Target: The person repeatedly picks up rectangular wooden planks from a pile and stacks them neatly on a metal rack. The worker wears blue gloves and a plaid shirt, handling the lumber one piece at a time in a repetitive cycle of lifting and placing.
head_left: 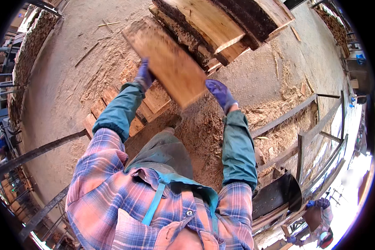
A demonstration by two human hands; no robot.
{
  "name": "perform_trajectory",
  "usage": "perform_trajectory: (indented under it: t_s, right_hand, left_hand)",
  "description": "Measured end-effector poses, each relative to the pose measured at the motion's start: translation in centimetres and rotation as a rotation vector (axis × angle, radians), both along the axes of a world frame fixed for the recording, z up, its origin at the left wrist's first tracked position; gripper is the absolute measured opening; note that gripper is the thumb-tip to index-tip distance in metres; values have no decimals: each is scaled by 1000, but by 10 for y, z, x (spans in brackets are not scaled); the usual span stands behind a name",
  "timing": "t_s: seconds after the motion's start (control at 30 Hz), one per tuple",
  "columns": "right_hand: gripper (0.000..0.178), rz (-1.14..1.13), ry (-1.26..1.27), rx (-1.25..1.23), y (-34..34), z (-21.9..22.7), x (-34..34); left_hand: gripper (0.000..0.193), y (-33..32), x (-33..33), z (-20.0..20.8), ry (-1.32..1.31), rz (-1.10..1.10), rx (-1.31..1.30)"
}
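A wide wooden board [167, 63] with brown, slightly blurred grain hangs tilted in front of me. My left hand [143, 76], in a purple glove, grips its left long edge. At its near right corner is my right hand [221, 95], gloved the same way, closed on the edge with the fingertips partly hidden. Just beyond the board rises a stack of thick rough-edged slabs [210, 21] with dark bark sides. Below my left hand lie several shorter wood pieces [156, 100], partly covered by the board and my forearm.
Sawdust and splinters [279, 104] cover parts of the concrete floor [62, 83]. Metal rails [275, 118] run along my right, and another bar [41, 152] crosses at my left. A dark curved metal piece [277, 193] sits near my right elbow. Another person [318, 221] stands at the far lower right.
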State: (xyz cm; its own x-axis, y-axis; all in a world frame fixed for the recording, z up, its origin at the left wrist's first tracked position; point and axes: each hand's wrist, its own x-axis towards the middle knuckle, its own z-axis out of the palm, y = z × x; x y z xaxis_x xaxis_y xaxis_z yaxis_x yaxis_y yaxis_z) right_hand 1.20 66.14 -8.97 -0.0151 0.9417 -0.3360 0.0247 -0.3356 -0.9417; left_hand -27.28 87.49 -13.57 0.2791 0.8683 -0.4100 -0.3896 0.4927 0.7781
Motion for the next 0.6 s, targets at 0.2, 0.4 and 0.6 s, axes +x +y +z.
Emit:
perform_trajectory:
  t_s: [0.2,0.4,0.6]
  right_hand:
    - [21,-253,-84,-22,-43,8,-55]
    - [27,-293,-207,-379,-295,-27,-144]
    - [40,-1542,1081,36,-645,-46,-282]
  left_hand:
    - [75,4,21,-28,455,-47,226]
    - [55,-43,35,14,318,-478,-88]
    - [80,-178,45,-7,597,-150,-352]
